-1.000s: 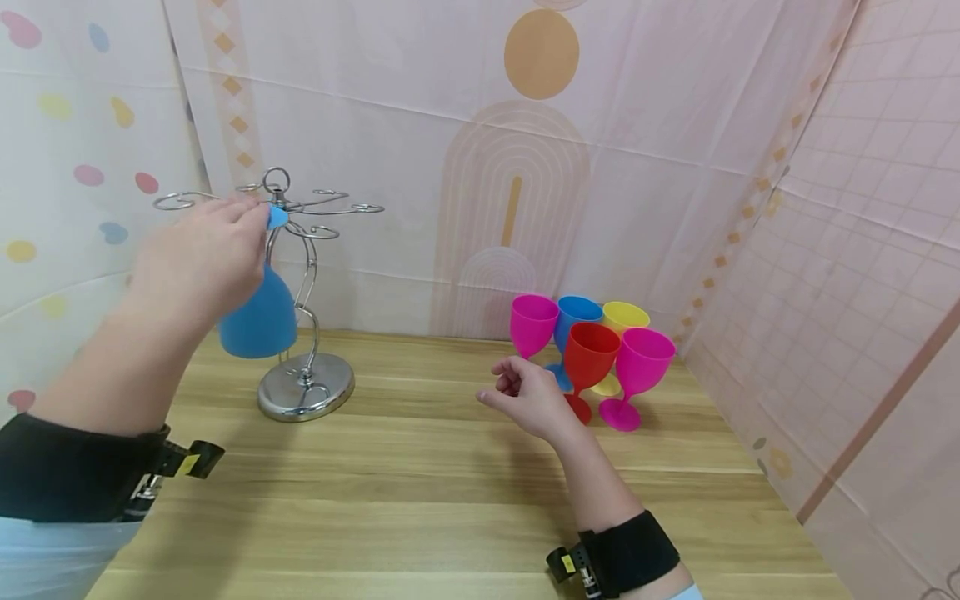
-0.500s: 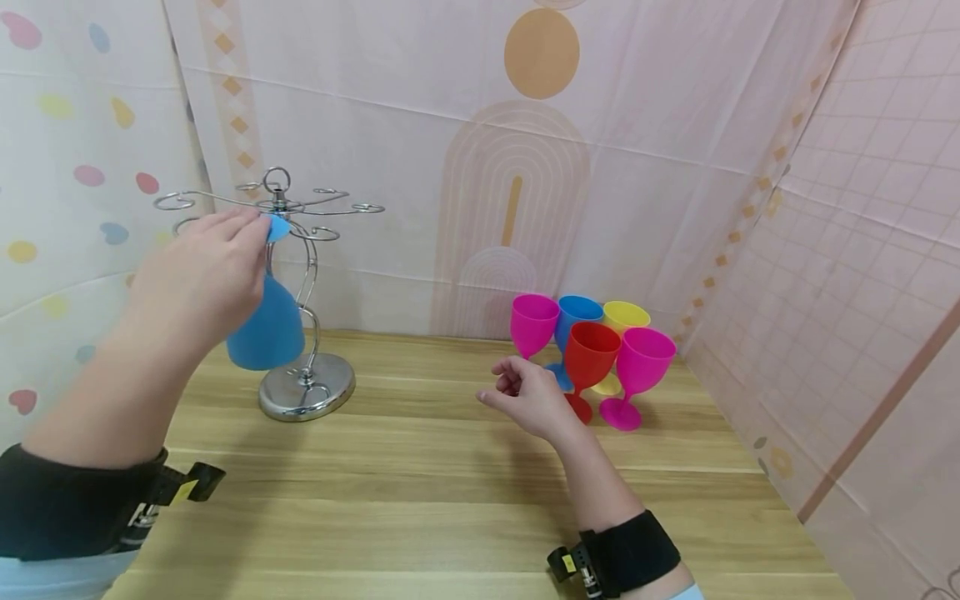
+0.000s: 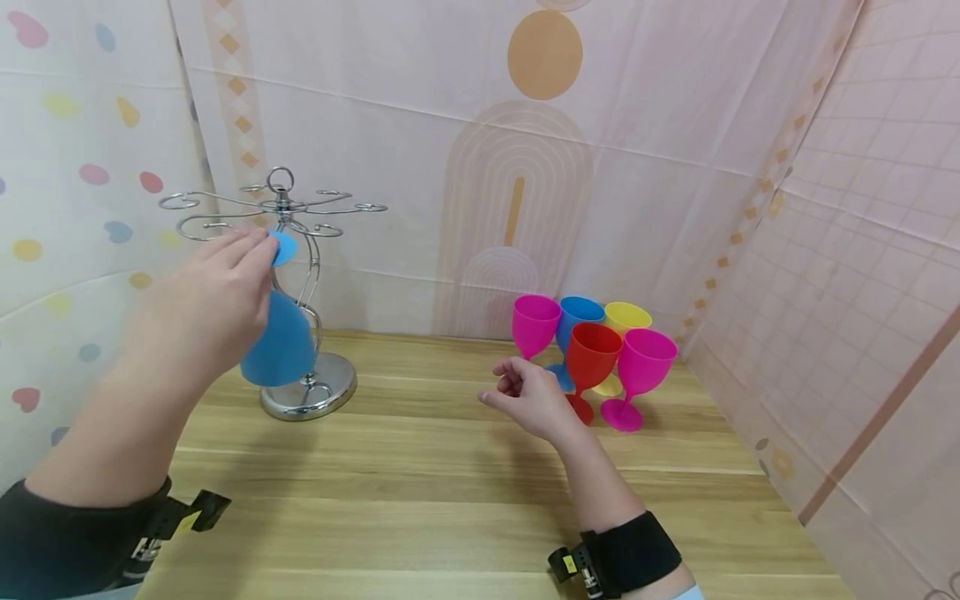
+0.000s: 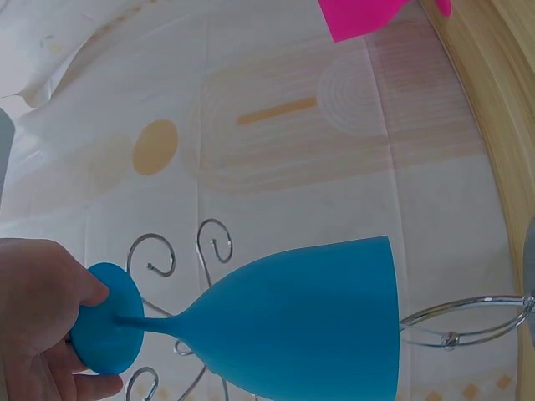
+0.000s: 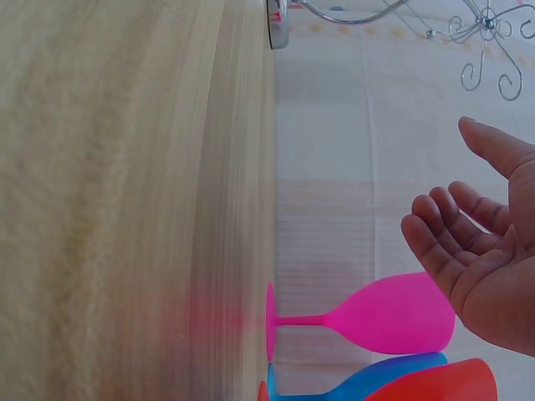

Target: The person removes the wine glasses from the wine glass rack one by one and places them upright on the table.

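Observation:
My left hand (image 3: pixel 213 300) pinches the round foot of a blue plastic goblet (image 4: pixel 301 317), which hangs upside down with its bowl low. The goblet is in front of a chrome glass rack (image 3: pixel 309 398) with curled arms, its foot a little below the level of those arms. Loosely curled and holding nothing, my right hand (image 3: pixel 528 398) hovers over the table just left of several upright goblets. Nearest to it are a pink goblet (image 3: pixel 535 321) behind and a red goblet (image 3: pixel 592 357) to its right.
Behind the red goblet stand another blue goblet (image 3: pixel 581 312) and a yellow goblet (image 3: pixel 628 317); a second pink goblet (image 3: pixel 647 363) is at the right. A patterned cloth (image 3: pixel 375 125) hangs behind the wood-grain table (image 3: pixel 420 500), with another at the right side.
My left hand has come down and slightly right with the blue goblet, from among the rack's arms to below them. My right hand has stayed in place.

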`<state>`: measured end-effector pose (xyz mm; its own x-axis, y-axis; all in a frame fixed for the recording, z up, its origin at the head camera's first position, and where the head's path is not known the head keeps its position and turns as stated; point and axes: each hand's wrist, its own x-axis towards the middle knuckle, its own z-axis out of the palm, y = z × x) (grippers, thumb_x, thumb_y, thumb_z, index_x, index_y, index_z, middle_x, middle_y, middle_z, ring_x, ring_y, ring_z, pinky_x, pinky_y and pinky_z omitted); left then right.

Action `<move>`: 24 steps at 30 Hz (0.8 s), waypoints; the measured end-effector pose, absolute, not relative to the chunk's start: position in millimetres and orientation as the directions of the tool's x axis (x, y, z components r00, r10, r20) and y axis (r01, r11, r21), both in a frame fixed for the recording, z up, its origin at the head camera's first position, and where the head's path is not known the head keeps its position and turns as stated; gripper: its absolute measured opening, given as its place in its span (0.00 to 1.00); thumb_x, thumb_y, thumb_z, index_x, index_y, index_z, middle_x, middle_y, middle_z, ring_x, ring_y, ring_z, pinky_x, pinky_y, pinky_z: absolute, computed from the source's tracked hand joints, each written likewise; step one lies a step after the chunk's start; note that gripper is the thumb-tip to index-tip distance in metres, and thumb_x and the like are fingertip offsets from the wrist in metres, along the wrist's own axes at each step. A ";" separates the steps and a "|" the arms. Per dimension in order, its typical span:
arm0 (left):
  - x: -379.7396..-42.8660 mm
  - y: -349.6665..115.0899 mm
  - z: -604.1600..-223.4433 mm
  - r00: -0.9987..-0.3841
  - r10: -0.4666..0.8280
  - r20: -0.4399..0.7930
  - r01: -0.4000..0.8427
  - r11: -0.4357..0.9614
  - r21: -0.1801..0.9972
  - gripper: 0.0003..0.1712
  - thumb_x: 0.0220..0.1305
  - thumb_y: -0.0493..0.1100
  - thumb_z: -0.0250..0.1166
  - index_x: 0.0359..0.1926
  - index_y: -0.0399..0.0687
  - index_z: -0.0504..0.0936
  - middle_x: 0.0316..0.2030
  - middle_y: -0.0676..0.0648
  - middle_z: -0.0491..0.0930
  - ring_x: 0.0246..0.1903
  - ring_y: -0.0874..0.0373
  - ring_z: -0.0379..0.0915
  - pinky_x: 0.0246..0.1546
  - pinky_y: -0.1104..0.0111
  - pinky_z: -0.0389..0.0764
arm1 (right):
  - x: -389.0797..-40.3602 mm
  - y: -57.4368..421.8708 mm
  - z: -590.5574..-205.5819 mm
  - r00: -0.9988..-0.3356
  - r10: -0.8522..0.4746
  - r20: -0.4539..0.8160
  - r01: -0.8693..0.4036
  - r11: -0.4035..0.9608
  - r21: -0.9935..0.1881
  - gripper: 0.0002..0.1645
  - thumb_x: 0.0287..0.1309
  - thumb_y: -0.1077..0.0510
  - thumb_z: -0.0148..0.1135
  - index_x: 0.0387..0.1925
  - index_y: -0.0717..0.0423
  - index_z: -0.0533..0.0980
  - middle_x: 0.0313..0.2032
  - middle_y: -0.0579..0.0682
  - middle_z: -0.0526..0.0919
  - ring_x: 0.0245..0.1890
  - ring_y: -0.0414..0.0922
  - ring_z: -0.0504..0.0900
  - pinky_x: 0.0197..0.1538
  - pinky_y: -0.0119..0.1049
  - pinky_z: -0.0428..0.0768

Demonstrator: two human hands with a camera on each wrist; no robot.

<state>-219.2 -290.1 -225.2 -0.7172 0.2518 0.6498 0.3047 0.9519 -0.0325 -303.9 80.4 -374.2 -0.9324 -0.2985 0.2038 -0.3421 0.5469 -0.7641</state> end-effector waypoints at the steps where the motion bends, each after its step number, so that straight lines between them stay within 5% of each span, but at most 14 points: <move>1: -218.7 -289.1 -227.1 -0.716 0.254 0.650 0.307 0.951 -0.034 0.27 0.76 0.37 0.54 0.71 0.29 0.67 0.68 0.30 0.68 0.70 0.34 0.59 0.69 0.43 0.60 | -303.8 80.6 -374.4 -0.932 -0.299 0.204 -0.342 0.546 -0.765 0.27 0.57 0.44 0.75 0.54 0.50 0.77 0.38 0.46 0.81 0.41 0.47 0.80 0.43 0.39 0.83; 9: -216.0 -283.0 -242.2 -0.726 0.234 0.647 0.305 0.952 -0.003 0.27 0.76 0.39 0.56 0.71 0.33 0.68 0.69 0.34 0.68 0.71 0.38 0.59 0.62 0.35 0.64 | -303.6 82.3 -374.3 -0.928 -0.303 0.214 -0.353 0.542 -0.763 0.27 0.58 0.44 0.75 0.54 0.50 0.77 0.38 0.46 0.81 0.41 0.47 0.80 0.42 0.39 0.83; 24: -229.8 -270.6 -264.8 -0.742 0.248 0.623 0.350 0.936 0.044 0.27 0.75 0.38 0.57 0.70 0.31 0.69 0.68 0.32 0.70 0.70 0.36 0.60 0.65 0.40 0.66 | -302.0 83.4 -374.2 -0.925 -0.307 0.225 -0.365 0.545 -0.755 0.27 0.58 0.44 0.75 0.54 0.50 0.77 0.38 0.46 0.81 0.40 0.47 0.80 0.41 0.39 0.83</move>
